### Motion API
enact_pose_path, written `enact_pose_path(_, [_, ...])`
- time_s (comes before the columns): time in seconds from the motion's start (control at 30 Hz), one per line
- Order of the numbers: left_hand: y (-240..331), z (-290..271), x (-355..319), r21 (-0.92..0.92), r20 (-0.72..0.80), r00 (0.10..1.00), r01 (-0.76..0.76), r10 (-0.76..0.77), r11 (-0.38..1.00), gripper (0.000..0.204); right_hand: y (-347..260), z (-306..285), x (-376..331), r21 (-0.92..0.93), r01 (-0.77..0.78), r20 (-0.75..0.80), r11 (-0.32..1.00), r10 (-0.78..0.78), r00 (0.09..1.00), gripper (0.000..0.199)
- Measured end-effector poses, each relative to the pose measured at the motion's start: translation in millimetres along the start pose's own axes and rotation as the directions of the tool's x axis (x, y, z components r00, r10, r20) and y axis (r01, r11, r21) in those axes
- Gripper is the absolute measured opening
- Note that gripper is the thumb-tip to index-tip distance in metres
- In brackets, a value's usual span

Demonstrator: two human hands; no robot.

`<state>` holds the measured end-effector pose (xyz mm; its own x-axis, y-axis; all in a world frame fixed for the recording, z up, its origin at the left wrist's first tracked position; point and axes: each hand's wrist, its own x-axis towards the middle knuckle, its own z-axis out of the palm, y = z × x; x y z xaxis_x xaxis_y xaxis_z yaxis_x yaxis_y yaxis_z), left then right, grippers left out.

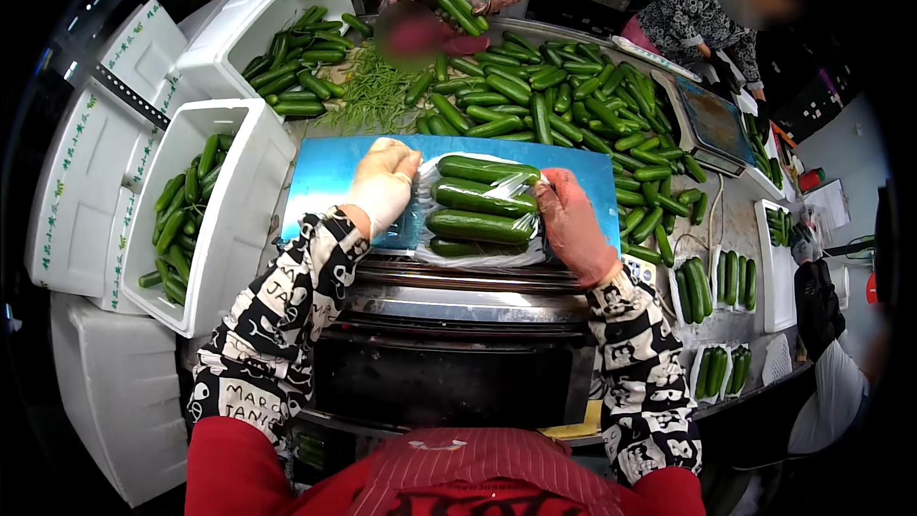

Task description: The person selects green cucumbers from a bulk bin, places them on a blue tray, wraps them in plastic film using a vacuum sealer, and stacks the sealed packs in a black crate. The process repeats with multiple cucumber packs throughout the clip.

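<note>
A white tray of several green cucumbers (482,196) lies on the blue plate of a wrapping machine (320,158), with clear cling film (413,229) stretched over and around it. At the tray's left side, my left hand (382,182), in a pale glove, is closed with the film at its fingertips. My right hand (573,225), in a reddish glove, grips the right end of the tray and film. Its thumb and fingers press against the cucumbers' ends. The tray's underside is hidden.
Loose cucumbers (564,86) are heaped behind the machine, beside green beans (368,86). White foam boxes (191,220) of cucumbers stand at the left. Packed trays (693,291) and a scale (712,119) are at the right. A co-worker's gloved hand (476,0) holds cucumbers across the table.
</note>
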<state>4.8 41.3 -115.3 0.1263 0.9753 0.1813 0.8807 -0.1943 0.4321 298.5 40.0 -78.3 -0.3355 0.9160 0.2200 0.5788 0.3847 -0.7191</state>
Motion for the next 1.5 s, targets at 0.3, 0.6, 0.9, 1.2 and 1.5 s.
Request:
enact_pose_path(0.3, [25.0,-10.8,-29.5,-0.427,-0.078,0.993,0.047,-0.089,0.903,0.032,-15.7,4.5,-6.7,-0.061,0.095,-0.131,0.994,-0.103,0.986,0.027])
enact_pose_path(0.6, [92.5,-31.2,-58.6,-0.716,-0.237,0.892,0.107,-0.384,0.690,0.020,-51.2,-19.4,-14.0,0.382,-0.412,0.083,0.827,0.413,0.907,0.026])
enact_pose_path(0.9, [151.8,-29.3,-165.0,-0.738,-0.127,0.858,0.254,-0.498,0.625,0.015,-93.4,-21.3,-147.4,0.141,-0.505,-0.165,0.852,0.523,0.836,0.029])
enact_pose_path(1.2, [157.3,-3.0,-224.3,-0.654,-0.266,0.792,0.270,-0.549,0.707,0.011,-94.3,-10.0,-200.0,0.360,-0.650,0.015,0.669,0.693,0.721,0.029])
enact_pose_path(1.5, [128.0,19.3,-290.2,-0.862,0.109,0.869,0.324,-0.482,0.390,0.019,-57.3,27.2,-242.5,0.383,-0.505,0.166,0.773,0.480,0.861,0.018])
